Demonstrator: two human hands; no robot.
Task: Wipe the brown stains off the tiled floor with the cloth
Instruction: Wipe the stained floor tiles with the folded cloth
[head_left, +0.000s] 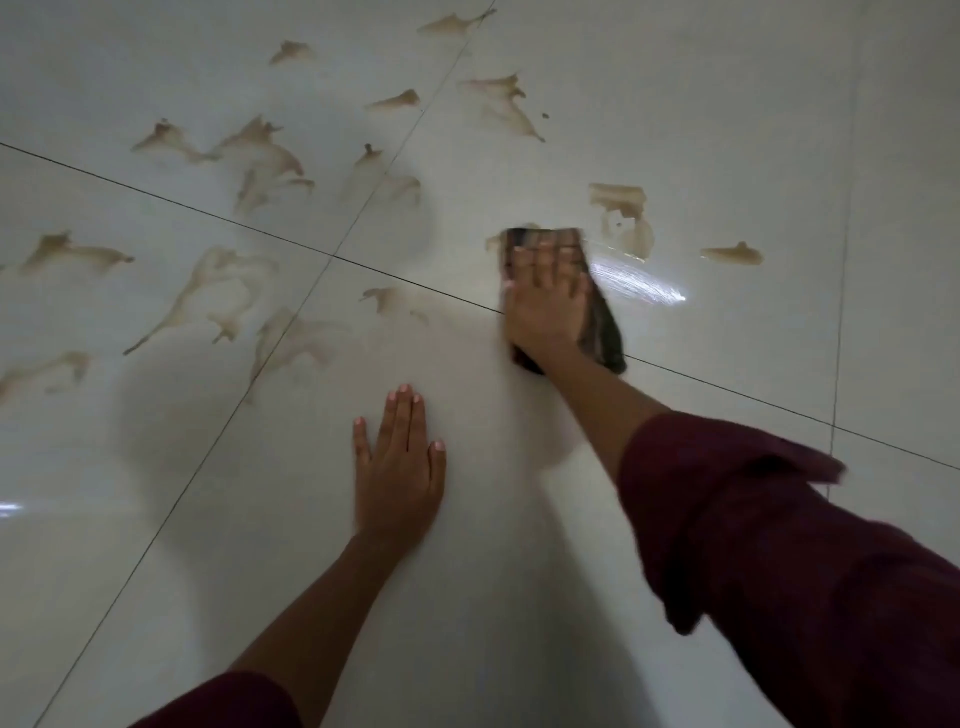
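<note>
r hand flat on cloth

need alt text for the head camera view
A right hand presses a dark cloth flat on a pale tiled floor, beside many brown stains. The left hand rests flat on the tile.

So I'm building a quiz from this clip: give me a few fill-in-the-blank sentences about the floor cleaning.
1. The cloth lies under the ____ hand.
2. The left hand rests flat on the ____, holding nothing.
3. The brown stains lie mostly to the ____ of the cloth.
4. Both sleeves are dark ____.

Missing words: right; floor; left; red
</note>
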